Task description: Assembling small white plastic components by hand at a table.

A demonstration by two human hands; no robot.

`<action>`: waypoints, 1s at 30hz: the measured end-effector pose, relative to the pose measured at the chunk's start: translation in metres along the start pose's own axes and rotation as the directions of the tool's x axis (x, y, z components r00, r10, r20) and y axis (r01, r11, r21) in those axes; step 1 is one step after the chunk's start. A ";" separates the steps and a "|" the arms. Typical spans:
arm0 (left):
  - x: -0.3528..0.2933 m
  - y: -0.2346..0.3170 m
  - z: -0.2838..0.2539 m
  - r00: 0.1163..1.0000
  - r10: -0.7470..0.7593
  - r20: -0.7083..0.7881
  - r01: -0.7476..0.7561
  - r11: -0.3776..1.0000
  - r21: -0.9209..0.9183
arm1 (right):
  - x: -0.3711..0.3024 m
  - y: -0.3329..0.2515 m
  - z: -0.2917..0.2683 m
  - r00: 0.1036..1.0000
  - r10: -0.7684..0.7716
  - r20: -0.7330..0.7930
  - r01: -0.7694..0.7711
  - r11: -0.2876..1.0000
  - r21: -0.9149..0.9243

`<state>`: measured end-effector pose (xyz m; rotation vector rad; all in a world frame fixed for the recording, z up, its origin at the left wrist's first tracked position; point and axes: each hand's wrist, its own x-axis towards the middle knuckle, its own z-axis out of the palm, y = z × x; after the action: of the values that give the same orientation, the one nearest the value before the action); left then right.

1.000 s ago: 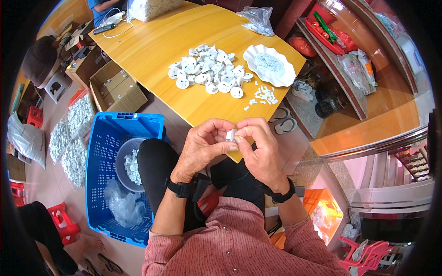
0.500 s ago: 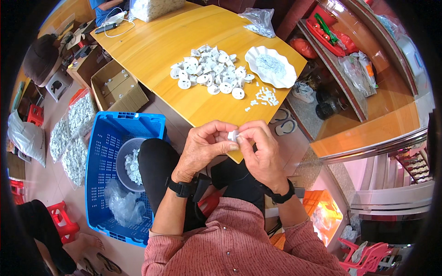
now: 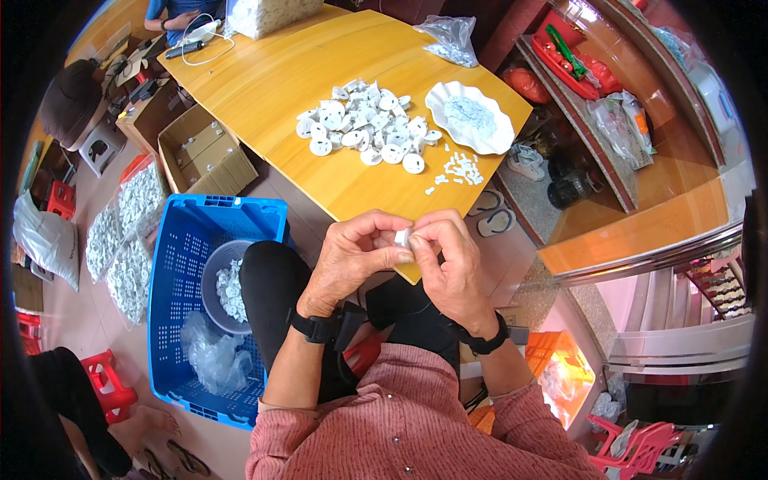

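Note:
Just beyond the near corner of the wooden table (image 3: 264, 96), my two hands meet over a small white plastic part (image 3: 402, 238). My left hand (image 3: 358, 246) pinches it between thumb and fingers. The thumb and forefinger of my right hand (image 3: 448, 254) press together at its right side; whatever they hold is too small to make out. On the table lies a pile of white round plastic pieces with upright tabs (image 3: 364, 124). Right of it are several tiny white pegs (image 3: 462, 169), near a wavy-rimmed white dish (image 3: 500, 136) filled with small pale-blue bits.
A blue crate (image 3: 164, 320) stands at my left, holding a grey bowl (image 3: 210, 284) of white parts and a clear plastic bag (image 3: 214, 356). Beyond it are a cardboard box (image 3: 180, 164) and bags of white parts (image 3: 128, 256). Shelves (image 3: 592, 144) stand right; another person (image 3: 172, 20) sits far left.
My hands stay nearly in place, with the right fingers shifting slightly at the white part. The far person's arm and hand have moved further into view.

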<state>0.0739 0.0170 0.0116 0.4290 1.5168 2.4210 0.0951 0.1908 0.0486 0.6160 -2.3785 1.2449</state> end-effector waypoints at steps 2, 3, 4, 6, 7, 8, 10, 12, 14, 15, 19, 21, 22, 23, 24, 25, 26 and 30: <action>-0.001 0.002 0.000 1.000 -0.011 -0.002 0.011 1.000 -0.018 | 0.001 -0.001 0.000 1.000 0.028 0.004 -0.028 0.998 0.048; -0.002 0.003 0.000 1.000 -0.022 -0.007 0.022 0.999 -0.033 | 0.001 -0.002 0.000 1.000 0.025 0.006 -0.025 0.998 0.051; -0.003 0.004 0.000 1.000 -0.020 -0.011 0.020 0.999 -0.032 | 0.002 -0.003 0.001 0.999 0.037 -0.005 -0.036 0.996 0.079; -0.004 0.005 -0.003 0.998 0.041 -0.050 -0.043 0.999 -0.034 | 0.002 -0.005 0.002 0.999 0.045 -0.008 -0.043 0.992 0.115; -0.005 0.007 -0.003 0.997 0.044 -0.061 -0.046 0.999 -0.029 | 0.001 -0.007 0.002 0.998 0.065 -0.024 -0.061 0.989 0.131; -0.005 0.010 -0.004 0.989 0.081 -0.125 -0.083 0.996 -0.015 | 0.000 -0.009 0.002 0.996 0.085 -0.037 -0.078 0.986 0.150; -0.007 0.011 -0.007 0.956 0.165 -0.241 -0.170 0.985 -0.001 | -0.003 -0.007 -0.001 0.996 0.090 -0.009 -0.088 0.988 0.127; -0.018 0.014 -0.016 0.909 0.200 -0.367 -0.225 0.974 -0.027 | -0.006 -0.007 -0.004 0.992 0.120 0.037 -0.123 0.987 0.102; -0.032 0.019 -0.031 0.794 0.228 -0.563 -0.302 0.952 -0.040 | -0.005 -0.010 -0.006 0.991 0.100 0.089 -0.109 0.990 0.095; -0.041 0.027 -0.040 0.748 0.206 -0.631 -0.334 0.939 -0.089 | -0.005 -0.013 -0.008 0.988 0.082 0.132 -0.093 0.993 0.079; -0.075 0.024 -0.095 0.512 0.145 -0.847 -0.394 0.915 -0.082 | -0.007 -0.014 -0.008 0.983 0.032 0.179 -0.042 0.998 0.055; -0.092 0.010 -0.129 0.448 0.105 -0.888 -0.386 0.918 -0.086 | -0.009 -0.018 -0.006 0.978 0.044 0.206 -0.057 0.997 0.059; -0.101 0.001 -0.146 0.425 0.042 -0.904 -0.415 0.897 -0.154 | -0.009 -0.019 -0.005 0.978 0.048 0.205 -0.061 0.996 0.060; -0.108 -0.007 -0.157 0.402 -0.023 -0.915 -0.445 0.869 -0.217 | -0.009 -0.020 -0.005 0.977 0.053 0.205 -0.067 0.996 0.063; -0.113 -0.010 -0.163 0.339 -0.045 -0.940 -0.465 0.860 -0.209 | -0.010 -0.021 -0.005 0.975 0.049 0.214 -0.066 0.995 0.073; -0.118 -0.013 -0.168 0.325 -0.043 -0.945 -0.467 0.861 -0.200 | -0.010 -0.023 -0.006 0.975 0.037 0.218 -0.053 0.996 0.069; -0.125 -0.016 -0.173 0.289 -0.042 -0.956 -0.447 0.878 -0.173 | -0.010 -0.026 -0.006 0.975 0.023 0.222 -0.039 0.997 0.066; -0.113 0.003 -0.133 0.375 0.082 -0.923 -0.442 0.891 -0.101 | -0.015 -0.026 -0.008 0.961 0.051 0.270 -0.066 0.997 0.047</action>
<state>0.1282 -0.1350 -0.0538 -1.0191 1.2681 3.3466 0.1222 0.1871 0.0621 0.7812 -2.6067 1.3302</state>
